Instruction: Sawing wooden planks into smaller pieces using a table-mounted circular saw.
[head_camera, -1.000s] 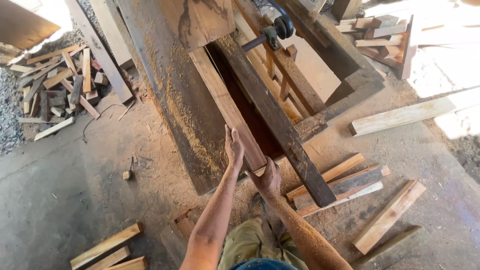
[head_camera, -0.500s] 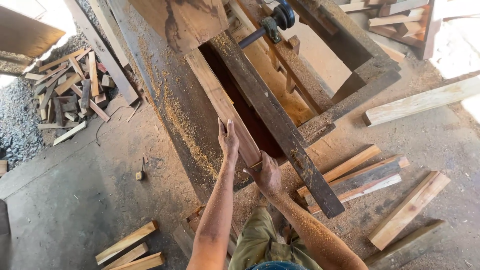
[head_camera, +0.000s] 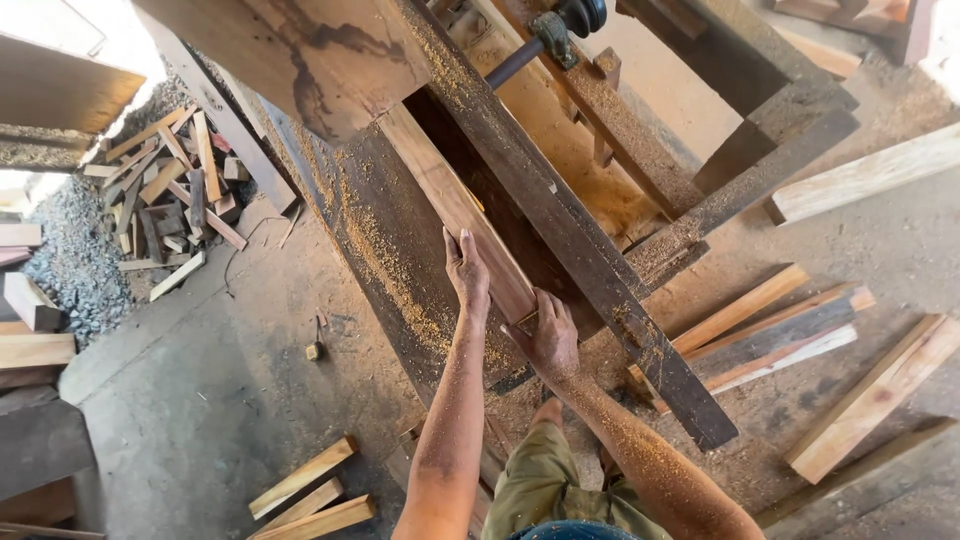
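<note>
- Two bare hands are on one pale plank (head_camera: 455, 205) that lies lengthwise on the dark, sawdust-strewn saw table (head_camera: 385, 265), its far end reaching up toward the big dark slab (head_camera: 300, 50) at the top of my view.
- My left hand (head_camera: 467, 270) lies flat on the plank's left edge, fingers stretched forward and held close together, palm down on the wood.
- My right hand (head_camera: 548, 335) sits at the plank's near end, fingers curled over the end grain with small gaps between them; I cannot tell whether the thumb is tucked underneath.
- Just right of the plank is a dark open slot, and beyond that a long dark beam (head_camera: 590, 260) runs diagonally down to the floor.
- At the top, a metal shaft with a black pulley (head_camera: 560, 25) sits above the beam.
- Both forearms are dusted with sawdust.
- On the floor to the right lie several loose cut boards (head_camera: 760, 325), touching one another.
- Near the left edge is a heap of short offcuts (head_camera: 170, 200) beside grey gravel.
- Close to my legs, three short light sticks (head_camera: 305, 490) lie side by side on the concrete.
</note>
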